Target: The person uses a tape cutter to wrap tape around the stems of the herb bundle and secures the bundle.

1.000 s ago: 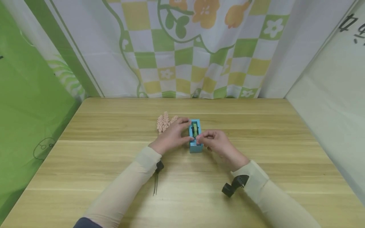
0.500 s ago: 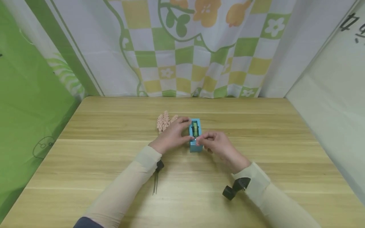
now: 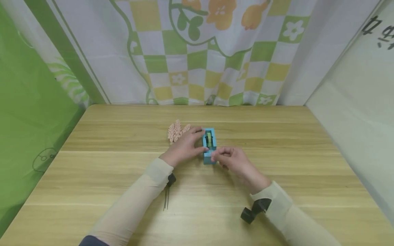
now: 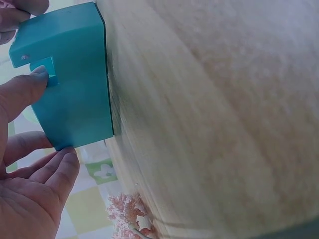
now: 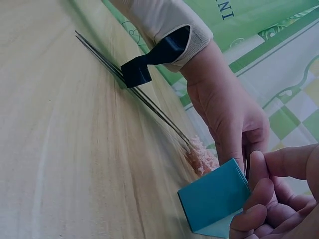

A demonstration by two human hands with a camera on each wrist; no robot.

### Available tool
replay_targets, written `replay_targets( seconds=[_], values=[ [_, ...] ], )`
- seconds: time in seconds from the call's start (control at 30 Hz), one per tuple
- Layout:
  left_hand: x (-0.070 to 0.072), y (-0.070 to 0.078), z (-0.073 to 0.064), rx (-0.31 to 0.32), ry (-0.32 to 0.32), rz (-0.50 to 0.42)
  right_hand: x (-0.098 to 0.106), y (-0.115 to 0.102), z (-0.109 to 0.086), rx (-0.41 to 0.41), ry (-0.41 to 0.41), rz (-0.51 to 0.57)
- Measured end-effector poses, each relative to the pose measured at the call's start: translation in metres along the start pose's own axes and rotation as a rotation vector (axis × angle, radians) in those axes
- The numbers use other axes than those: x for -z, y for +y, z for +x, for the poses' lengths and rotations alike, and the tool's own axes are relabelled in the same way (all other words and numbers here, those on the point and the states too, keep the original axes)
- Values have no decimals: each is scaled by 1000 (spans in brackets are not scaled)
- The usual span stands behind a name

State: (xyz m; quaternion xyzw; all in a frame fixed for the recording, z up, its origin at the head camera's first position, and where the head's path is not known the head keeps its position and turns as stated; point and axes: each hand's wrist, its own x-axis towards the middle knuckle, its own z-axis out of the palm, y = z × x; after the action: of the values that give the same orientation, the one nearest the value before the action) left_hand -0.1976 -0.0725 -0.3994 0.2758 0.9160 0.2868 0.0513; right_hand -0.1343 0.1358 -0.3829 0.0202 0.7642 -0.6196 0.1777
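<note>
A blue tape dispenser (image 3: 209, 160) with a roll of greenish tape (image 3: 209, 139) stands on the table. My left hand (image 3: 184, 147) grips it from the left. In the left wrist view, the thumb (image 4: 31, 89) lies at the side notch while other fingers touch the dispenser's back end. At the dispenser's front, my right hand (image 3: 234, 161) pinches what appears to be the tape's loose end between thumb and forefinger; the strip itself is barely visible. Behind my left hand lies a bunch of pink flower sprigs (image 3: 175, 132), partly hidden by it.
Thin dark stems (image 5: 154, 110) of the sprigs run along the wooden table (image 3: 292, 136) under my left forearm, toward me. A patterned curtain (image 3: 197, 61) hangs at the table's back edge. Black wrist mounts (image 3: 256, 210) stick out from my sleeves.
My right hand has shifted slightly toward me, at the dispenser's front. My left hand and the dispenser stay in place.
</note>
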Motion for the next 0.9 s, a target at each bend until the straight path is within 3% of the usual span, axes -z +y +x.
replay_targets(
  seconds=[0.9],
  values=[
    [1,-2,0,3,-1,-36,-8,12,-17,-25,-6,64]
  ],
)
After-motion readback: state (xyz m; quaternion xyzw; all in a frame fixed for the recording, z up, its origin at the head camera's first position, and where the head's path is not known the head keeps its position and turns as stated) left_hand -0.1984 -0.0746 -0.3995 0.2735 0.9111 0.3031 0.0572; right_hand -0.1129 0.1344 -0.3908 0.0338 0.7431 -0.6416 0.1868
